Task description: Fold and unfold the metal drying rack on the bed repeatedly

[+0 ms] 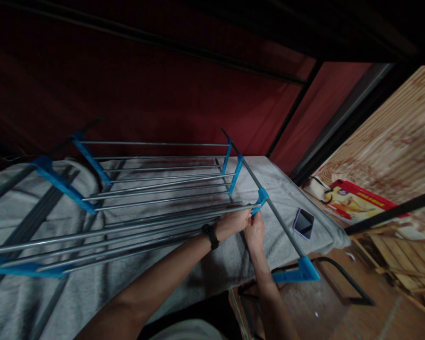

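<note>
Head view showed your right hand (255, 232) and left hand (235, 221) meeting at the blue joint (261, 197), fingers of both pinched around it near the bed's right edge, seemingly to steady the drying rack (156, 189) lying flat across the grey blanket (212, 264); beyond, a phone (303, 223) lay by that edge.

Two bare hands, left hand (235, 221) and right hand (255, 234), one metal drying rack (156, 189) with blue plastic joints, one smartphone (303, 223), one grey blanket (184, 264), one black wristband (210, 236).
</note>
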{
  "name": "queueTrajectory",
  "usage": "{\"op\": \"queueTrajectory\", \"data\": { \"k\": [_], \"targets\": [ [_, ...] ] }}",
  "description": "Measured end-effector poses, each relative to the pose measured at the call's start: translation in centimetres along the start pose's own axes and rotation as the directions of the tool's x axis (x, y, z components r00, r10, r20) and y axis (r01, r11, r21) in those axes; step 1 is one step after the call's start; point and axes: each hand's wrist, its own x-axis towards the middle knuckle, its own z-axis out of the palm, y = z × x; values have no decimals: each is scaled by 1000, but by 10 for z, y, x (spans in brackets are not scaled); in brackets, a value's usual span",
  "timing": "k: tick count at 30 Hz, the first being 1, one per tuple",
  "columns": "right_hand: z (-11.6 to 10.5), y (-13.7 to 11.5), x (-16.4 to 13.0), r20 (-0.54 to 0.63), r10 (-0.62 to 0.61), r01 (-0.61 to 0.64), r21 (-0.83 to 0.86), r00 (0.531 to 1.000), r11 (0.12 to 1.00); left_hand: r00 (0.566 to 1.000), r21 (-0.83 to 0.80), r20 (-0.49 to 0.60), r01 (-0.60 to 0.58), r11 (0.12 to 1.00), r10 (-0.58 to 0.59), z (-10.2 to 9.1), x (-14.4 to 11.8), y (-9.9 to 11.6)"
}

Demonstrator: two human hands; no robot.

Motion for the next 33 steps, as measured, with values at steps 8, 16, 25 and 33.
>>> {"op": "queueTrajectory", "data": {
  "k": [8,16,25,33],
  "targets": [
    [0,3,-1,32,6,-11,157,999,988,998,124,-24,-63,990,66,-5,-6,7],
    [-14,-29,7,-113,-31,77,430,993,899,979,366,-135,-96,926,155,-8,-61,17],
    [-30,-47,21,-112,-84,127,462,990,878,964,518,-192,-59,853,183,-42,-55,22],
    [-28,-47,24,-114,-64,112,487,991,866,988,457,-135,-1,890,70,-49,-34,19]
  ]
}}
